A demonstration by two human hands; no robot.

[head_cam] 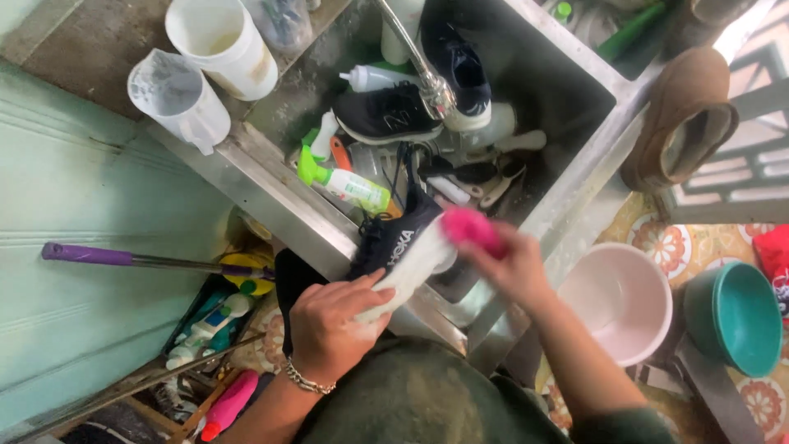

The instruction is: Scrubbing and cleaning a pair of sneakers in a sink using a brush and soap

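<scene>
- Steel sink point(575, 177): big, deep basin, centre of view; cluttered w/ shoes, bottles, brushes.
- Pale green wall/panel point(74, 247) on the left side; purple-handled mop pole point(123, 258) lies across it.
- Pink basin point(620, 300) on the patterned floor just right of the sink; teal basin point(735, 316) beside it, further right.
- Brown shoe point(686, 115) sits on the sink's far-right edge, sole up-ish.
- White bucket point(222, 41) and clear measuring jug point(177, 99) stand on the surface left of the sink, near each other.
- Two dark sneakers inside the sink: one black point(386, 115), one navy point(464, 70), both near the tap point(431, 82).
- Black sneaker w/ white sole point(403, 247): held over the sink's near rim, toe pointing into the basin, sole turned toward the right.
- Left hand point(329, 325): fingers closed around the heel end of the black sneaker w/ white sole; chain bracelet on the wrist.
- Right hand point(514, 267): clamped on a pink scrubber point(470, 228), which is pressed against the shoe's sole edge.
- Green-capped spray bottle point(345, 185) lies in the sink, just behind the held shoe.
- Hands are apart, one at each end of the shoe.
</scene>
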